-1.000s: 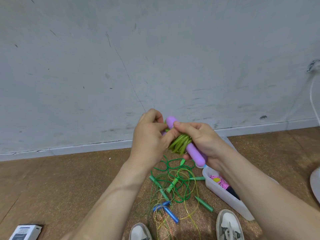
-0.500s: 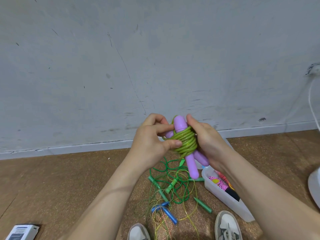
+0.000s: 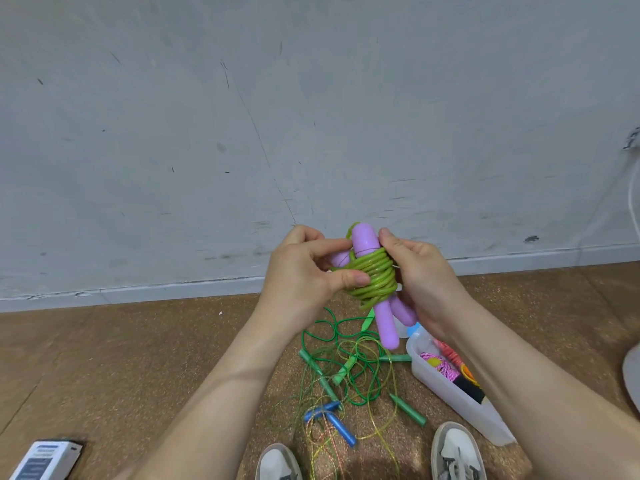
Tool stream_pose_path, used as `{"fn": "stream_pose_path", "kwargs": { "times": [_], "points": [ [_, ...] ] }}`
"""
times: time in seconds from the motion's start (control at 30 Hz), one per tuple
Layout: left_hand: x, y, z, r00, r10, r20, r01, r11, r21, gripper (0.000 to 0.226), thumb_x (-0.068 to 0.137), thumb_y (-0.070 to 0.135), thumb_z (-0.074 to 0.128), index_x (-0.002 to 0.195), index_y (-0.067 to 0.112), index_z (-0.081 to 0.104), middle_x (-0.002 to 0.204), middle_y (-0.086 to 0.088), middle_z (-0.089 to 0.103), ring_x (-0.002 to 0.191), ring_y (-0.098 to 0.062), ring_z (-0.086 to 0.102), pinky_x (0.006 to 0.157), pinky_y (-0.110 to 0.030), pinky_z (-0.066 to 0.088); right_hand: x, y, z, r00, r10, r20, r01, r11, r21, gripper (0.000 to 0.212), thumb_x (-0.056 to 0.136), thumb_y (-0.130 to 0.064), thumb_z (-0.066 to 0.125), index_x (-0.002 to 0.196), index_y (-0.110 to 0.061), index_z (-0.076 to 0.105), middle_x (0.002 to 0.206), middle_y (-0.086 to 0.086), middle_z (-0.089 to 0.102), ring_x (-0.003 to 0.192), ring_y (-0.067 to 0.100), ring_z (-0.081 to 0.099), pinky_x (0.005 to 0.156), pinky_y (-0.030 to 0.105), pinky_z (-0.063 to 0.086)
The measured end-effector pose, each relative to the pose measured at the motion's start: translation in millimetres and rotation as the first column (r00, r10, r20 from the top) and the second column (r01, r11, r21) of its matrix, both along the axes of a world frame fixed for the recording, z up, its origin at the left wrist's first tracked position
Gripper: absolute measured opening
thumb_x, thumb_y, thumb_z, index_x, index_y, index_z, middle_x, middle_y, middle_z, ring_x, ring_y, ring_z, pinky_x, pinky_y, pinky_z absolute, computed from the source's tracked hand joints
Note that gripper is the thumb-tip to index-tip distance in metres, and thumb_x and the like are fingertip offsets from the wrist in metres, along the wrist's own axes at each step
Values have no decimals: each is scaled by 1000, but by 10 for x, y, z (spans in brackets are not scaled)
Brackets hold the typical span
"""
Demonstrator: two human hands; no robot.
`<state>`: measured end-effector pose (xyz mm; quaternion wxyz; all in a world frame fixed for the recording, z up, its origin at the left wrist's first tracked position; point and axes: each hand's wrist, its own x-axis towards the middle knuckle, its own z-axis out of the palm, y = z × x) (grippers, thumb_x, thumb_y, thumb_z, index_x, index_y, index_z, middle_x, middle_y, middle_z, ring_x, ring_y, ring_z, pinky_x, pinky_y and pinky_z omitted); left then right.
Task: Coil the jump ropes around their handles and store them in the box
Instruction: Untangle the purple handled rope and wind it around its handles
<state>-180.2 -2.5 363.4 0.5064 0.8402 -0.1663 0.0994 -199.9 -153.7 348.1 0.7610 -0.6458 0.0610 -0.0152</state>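
Head cam here, I'm watching the left hand (image 3: 304, 282) pinching the lime-green plastic jump rope (image 3: 375, 280) coiled round its lilac plastic handles (image 3: 363, 240), right hand (image 3: 424, 273) gripping the other side. Bundle's hanging in mid-air; the clear plastic box (image 3: 450, 400) is sitting on the floor beside tangled green ropes (image 3: 348, 367).

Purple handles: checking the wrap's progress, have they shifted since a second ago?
Yes. The purple handles swung from slanted to nearly upright, judged against the baseboard line.
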Motion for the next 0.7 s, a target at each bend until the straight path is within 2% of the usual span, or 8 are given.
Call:
{"fn": "stream_pose_path", "kwargs": {
  "times": [0.13, 0.23, 0.3, 0.4, 0.47, 0.53, 0.6, 0.7],
  "points": [
    [20, -51, -57, 997, 37, 74, -44, 995, 92, 55, 52, 31, 89, 104, 23, 72, 91, 6, 41, 70, 0, 45, 69, -11, 38, -59, 10, 27, 988, 152, -12, -153, 986, -67, 45, 101, -39, 39, 86, -4, 62, 36, -3, 49, 27, 5, 39, 32, 13, 27],
    [28, -56, -98, 991, -34, 127, 15, 990, 143, 70, 52, 42, 88, 115, 31, 61, 101, 8, 46, 89, 5, 47, 79, -7, 36, -60, -57, 20, 961, 275, -37, -276, 959, -59, 35, 90, -37, 61, 98, -2, 63, 63, 7, 59, 55, 17, 54, 51, 20, 40],
    [25, -79, -115, 990, -71, 124, 49, 984, 174, 85, 50, 56, 81, 127, 34, 51, 113, 6, 47, 103, 5, 45, 87, -9, 35, -48, -180, 1, 913, 395, -101, -402, 913, -65, 51, 80, -44, 71, 109, -3, 61, 83, 13, 58, 76, 25, 52, 61, 30, 42],
    [6, -149, -147, 996, -71, -60, 82, 975, 204, 95, 46, 71, 67, 132, 37, 45, 123, 5, 47, 115, -12, 48, 98, -27, 42, -66, -402, 9, 747, 644, -163, -657, 754, -32, 69, 66, -40, 85, 120, -11, 54, 97, 13, 57, 87, 26, 54, 74, 38, 48],
    [-22, -204, -176, 924, -184, -336, 192, 981, -8, 89, 49, 63, 75, 128, 32, 49, 117, -2, 60, 99, -19, 63, 90, -40, 53, -114, -454, 30, 696, 695, -180, -710, 703, -31, 69, 68, -10, 83, 129, -17, 50, 107, 15, 59, 93, 26, 59, 79, 37, 51],
    [-48, -247, -213, 815, -288, -503, 210, 956, -207, 74, 60, 47, 86, 123, 23, 55, 95, -12, 70, 73, -20, 68, 71, -42, 59, -129, -470, 51, 752, 612, -242, -649, 752, -116, 67, 75, 9, 73, 131, -16, 47, 103, 12, 64, 83, 18, 65, 68, 28, 55],
    [-57, -293, -259, 797, -276, -537, 169, 956, -240, 60, 66, 38, 79, 119, 19, 56, 81, -10, 69, 60, -15, 65, 54, -30, 56, -80, -542, 66, 806, 500, -317, -587, 743, -322, 67, 75, -2, 77, 132, -16, 46, 98, 7, 66, 77, 15, 66, 72, 33, 57],
    [-22, -405, -372, 799, -220, -560, 71, 959, -276, 57, 67, 42, 73, 114, 14, 57, 77, -5, 68, 56, -12, 63, 48, -24, 52, -2, -687, 93, 808, 429, -403, -589, 576, -568, 73, 59, -45, 82, 123, -22, 55, 99, 8, 71, 84, 21, 70, 90, 45, 54]
  ]
}}
